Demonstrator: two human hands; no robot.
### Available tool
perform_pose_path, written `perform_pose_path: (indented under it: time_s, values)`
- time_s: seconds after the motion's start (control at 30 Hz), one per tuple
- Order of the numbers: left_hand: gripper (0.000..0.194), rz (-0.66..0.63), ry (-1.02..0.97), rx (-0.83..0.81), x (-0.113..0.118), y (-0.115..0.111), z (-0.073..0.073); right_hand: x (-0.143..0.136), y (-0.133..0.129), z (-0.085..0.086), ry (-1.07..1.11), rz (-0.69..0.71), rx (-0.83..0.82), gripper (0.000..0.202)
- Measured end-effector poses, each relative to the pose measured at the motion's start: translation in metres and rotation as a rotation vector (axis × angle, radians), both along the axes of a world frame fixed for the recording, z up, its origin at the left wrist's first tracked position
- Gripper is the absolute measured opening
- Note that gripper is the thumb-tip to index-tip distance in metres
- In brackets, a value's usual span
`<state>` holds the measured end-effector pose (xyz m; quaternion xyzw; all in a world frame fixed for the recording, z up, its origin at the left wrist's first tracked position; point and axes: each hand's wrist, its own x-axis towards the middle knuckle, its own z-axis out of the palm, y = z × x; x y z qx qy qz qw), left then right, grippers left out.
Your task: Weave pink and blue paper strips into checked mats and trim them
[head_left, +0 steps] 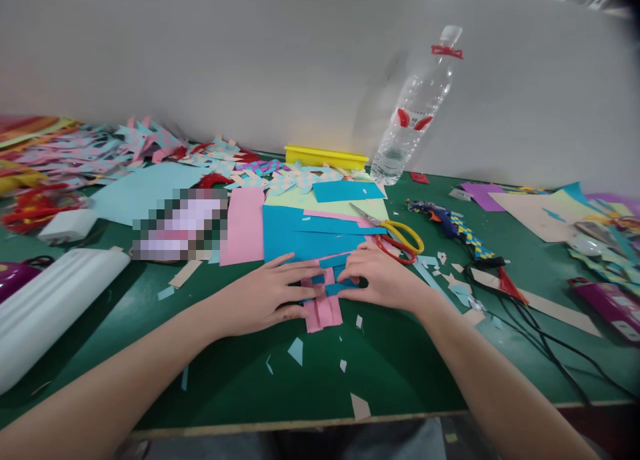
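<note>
Woven paper strips partly hidden by the left hand and right hand.
Where the hands cover the weave's sides, its strip ends cannot be made out. Pixelation masks a phone-shaped item on the tabletop, leaving its surface unreadable. Small print on the bottle is too tiny to read. The left edge cuts off a long white object and a purple one; the right edge crops a purple case. Dark blur fills the top right corner.
</note>
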<state>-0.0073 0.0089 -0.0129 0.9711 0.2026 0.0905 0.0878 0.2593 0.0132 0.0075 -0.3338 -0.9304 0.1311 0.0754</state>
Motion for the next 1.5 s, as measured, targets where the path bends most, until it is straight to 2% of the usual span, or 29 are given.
perform_pose_path:
  time_s: [0.2, 0.5, 0.67, 0.93, 1.17, 1.33, 1.5]
  values:
    - [0.044, -0.055, 0.008, -0.002, -0.003, -0.001, 0.006, -0.001, 0.0, 0.003, 0.003, 0.002, -0.023, 0.025]
    - [0.038, -0.048, 0.003, -0.078, -0.006, -0.002, 0.007, -0.001, 0.0, 0.003, -0.018, 0.005, -0.047, 0.026]
    - [0.042, -0.048, 0.051, -0.08, -0.005, -0.001, 0.009, 0.0, -0.003, 0.003, -0.045, 0.008, 0.001, 0.026]
    - [0.047, -0.052, 0.025, -0.146, -0.007, -0.001, 0.008, 0.0, -0.004, 0.003, -0.093, -0.008, 0.051, 0.029]
    - [0.054, -0.066, -0.005, -0.113, -0.007, -0.002, 0.009, 0.001, -0.008, 0.013, -0.146, -0.041, 0.053, 0.025]
    - [0.071, 0.02, -0.074, -0.082, -0.01, 0.002, 0.003, 0.004, -0.011, 0.014, -0.099, -0.083, 0.041, 0.028]
    - [0.064, 0.101, -0.134, -0.01, -0.017, 0.011, -0.004, -0.001, -0.013, 0.011, 0.038, -0.104, 0.153, 0.031]
